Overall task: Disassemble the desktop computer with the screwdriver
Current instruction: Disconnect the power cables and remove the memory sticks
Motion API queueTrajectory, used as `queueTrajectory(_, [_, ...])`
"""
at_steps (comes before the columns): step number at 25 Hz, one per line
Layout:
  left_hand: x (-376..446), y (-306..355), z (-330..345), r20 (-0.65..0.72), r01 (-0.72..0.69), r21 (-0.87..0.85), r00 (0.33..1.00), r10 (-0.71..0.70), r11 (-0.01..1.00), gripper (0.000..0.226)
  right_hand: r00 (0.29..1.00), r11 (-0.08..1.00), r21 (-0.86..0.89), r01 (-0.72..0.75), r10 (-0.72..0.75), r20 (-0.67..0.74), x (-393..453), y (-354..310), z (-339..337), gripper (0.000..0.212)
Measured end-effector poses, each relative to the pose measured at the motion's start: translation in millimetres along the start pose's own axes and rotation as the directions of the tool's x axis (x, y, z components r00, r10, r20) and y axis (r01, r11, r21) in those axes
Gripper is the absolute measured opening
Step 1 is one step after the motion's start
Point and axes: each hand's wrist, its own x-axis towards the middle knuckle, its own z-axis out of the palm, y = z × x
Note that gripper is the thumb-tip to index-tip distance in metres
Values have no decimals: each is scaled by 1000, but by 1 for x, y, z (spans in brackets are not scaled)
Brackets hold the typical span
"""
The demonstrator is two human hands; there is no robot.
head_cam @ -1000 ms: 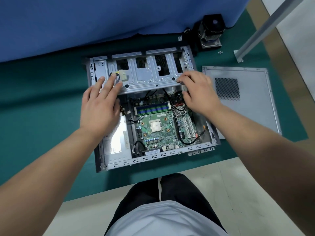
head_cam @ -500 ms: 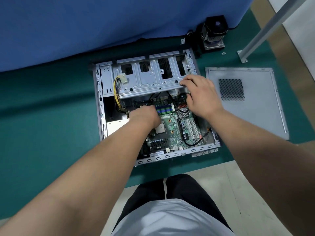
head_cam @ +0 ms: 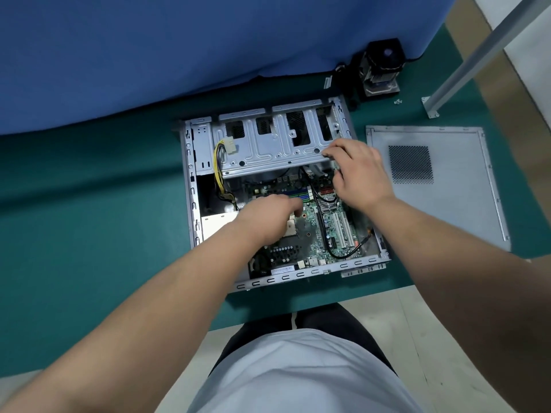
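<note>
Right hand (head_cam: 359,171) fingers on drive cage (head_cam: 268,150) edge.

no readable text anywhere, white sticker (head_cam: 282,270) on motherboard (head_cam: 323,225) edge too blurred to read

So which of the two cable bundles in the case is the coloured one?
The yellow and black bundle at the case's left side, ending in a white plug by the drive cage. The other, near the right hand, is a plain black cable looping over the motherboard.
</note>
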Motion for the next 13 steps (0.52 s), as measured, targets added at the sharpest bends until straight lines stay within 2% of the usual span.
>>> queueTrajectory(2, [-12,-1,-8,-52,-45,26,998,46,999,66,1000,1000,14,-8,8,29,0,-1,-2,55])
queueTrajectory(4, [-27,-5,-16,-137,-60,-34,989,55,998,72,997,1000,24,-7,5,71,-1,-3,-6,58])
queueTrajectory(7, [-48,-19,-26,-261,-71,-256,965,1,964,55,988,1000,-7,7,-6,157,-8,-9,-11,73])
queueTrajectory(10, [-65,-36,-39,-314,-113,-545,946,-77,831,24,955,997,-46,57,-41,293,-12,-27,-14,87])
queueTrajectory(11, [-70,-40,-44,-319,-129,-624,942,-101,771,19,945,997,-26,67,-55,321,-13,-36,-13,86])
queueTrajectory(13, [-76,-47,-53,-324,-165,-758,935,-146,631,15,948,994,109,-14,-22,317,-13,-59,-9,76])
